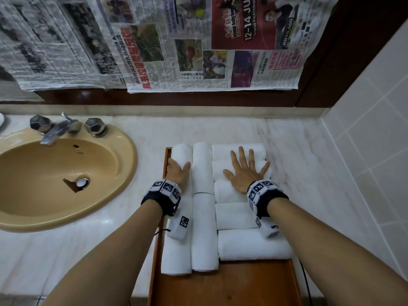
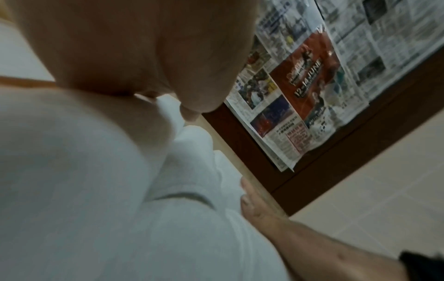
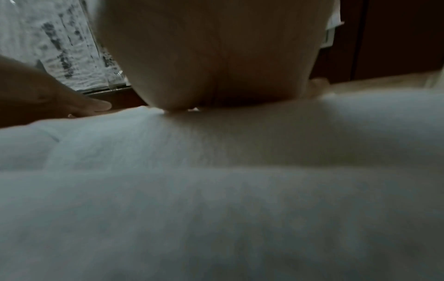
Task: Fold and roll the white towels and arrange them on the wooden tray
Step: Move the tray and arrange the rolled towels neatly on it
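White rolled towels are sitting soft and squashy on the wooden tray — right hand pressing flat, left hand cupping a roll's side — grip mid-body.

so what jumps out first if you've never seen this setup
The rolled white towels packed in rows on the wooden tray, mid-counter, with the right hand spread flat on them and the left hand cupping the far-left roll. Then the tan sink at left and newspaper sheets hanging behind.
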Tool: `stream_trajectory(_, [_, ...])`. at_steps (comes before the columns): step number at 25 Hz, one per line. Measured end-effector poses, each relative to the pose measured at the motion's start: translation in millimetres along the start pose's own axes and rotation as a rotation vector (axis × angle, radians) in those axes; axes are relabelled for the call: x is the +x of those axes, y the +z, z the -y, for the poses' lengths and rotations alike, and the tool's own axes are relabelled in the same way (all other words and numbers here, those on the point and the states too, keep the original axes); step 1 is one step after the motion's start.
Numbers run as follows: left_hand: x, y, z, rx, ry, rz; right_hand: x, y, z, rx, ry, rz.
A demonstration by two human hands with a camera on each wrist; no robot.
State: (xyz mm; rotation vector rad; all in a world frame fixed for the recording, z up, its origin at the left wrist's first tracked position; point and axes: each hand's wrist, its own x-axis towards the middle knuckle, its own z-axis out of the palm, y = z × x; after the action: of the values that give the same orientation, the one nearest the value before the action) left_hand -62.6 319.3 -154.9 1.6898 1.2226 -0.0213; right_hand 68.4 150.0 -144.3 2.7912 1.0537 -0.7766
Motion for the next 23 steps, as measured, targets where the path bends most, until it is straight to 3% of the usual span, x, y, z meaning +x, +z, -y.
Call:
stream_trajectory(6, [11, 23, 2, 0.040, -0.038, -0.153, 10, 10, 0, -0.011, 0.008, 0.011])
stream_trajectory(11, [13, 26, 6, -0.012, -0.024, -0.159, 13, 12, -1, -0.014, 0.005, 0.033])
stream_trajectory(15, [-1, 8, 2, 0.080, -0.013, -0.057, 0, 6, 3, 0.001, 0.001, -0.011])
stream_trajectory(18, [-16, 2, 11, 0.304, 0.132, 0.029, -21, 17, 14, -0.015, -0.068, -0.043])
stream_trajectory(20, [-25, 9, 17, 0.407, 0.197, 0.088, -30, 23, 19, -0.002, -0.084, 0.010])
stream_trajectory(23, [-30, 20, 17, 0.466, 0.183, 0.068, -26, 25, 20, 0.014, -0.062, 0.035])
